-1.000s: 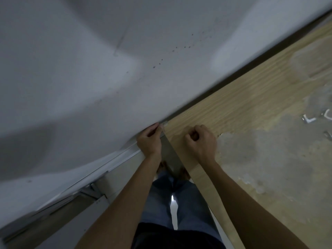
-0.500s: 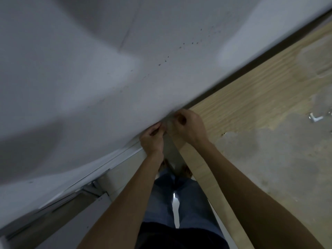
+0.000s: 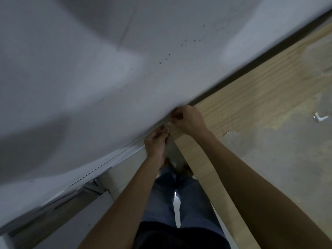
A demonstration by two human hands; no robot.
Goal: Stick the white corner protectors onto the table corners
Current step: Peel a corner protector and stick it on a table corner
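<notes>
Wooden worktop (image 3: 251, 105) runs diagonally, its long far edge close against a white wall (image 3: 89, 69). Much of the surface is worn to a grey, patchy finish; bare wood grain shows along the far edge and the near edge strip.

Both hands meet at the worktop's corner by the wall. Right hand (image 3: 188, 119) lies over the top of the corner, fingers curled tight, thumb and fingertips pinched at the corner point. Left hand (image 3: 156, 142) sits just below and beside it, against the side face of the corner, fingers curled inward, tips almost touching those of the right hand. A small pale piece shows between the two sets of fingertips at the corner (image 3: 168, 125); too blurred and too covered to say for certain that it is a corner protector, or which hand actually holds it.

One white corner protector (image 3: 320, 117), L-shaped, lies loose on the worktop well to the right of the hands, towards the right edge of view, on the border of wood grain and grey patch.

Below the hands: table leg (image 3: 173, 151) dropping from the corner, the person's blue jeans (image 3: 161, 198), pale floor between the legs.
</notes>
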